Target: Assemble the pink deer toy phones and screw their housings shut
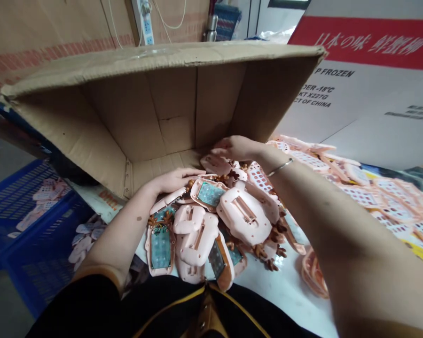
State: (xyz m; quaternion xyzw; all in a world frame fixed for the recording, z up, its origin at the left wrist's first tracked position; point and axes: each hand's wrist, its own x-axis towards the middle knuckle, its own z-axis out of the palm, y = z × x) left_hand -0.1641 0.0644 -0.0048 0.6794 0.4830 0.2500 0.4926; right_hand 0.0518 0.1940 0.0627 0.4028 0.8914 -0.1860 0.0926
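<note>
Cardboard box point(155, 112) looms behind pink shells point(245, 213); blue crates point(38, 234) left.

Blue crates point(28, 220) are sitting at eight o'clock on grey floor point(3, 300); a power strip point(145, 21) is hanging at twelve on the wall point(49, 28).

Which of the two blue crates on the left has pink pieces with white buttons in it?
The upper blue crate, farther left; the lower blue crate holds plain pale shells.

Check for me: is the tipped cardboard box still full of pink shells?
No, the cardboard box lies on its side with a bare interior; the pink shells are heaped at its mouth under both hands.
</note>
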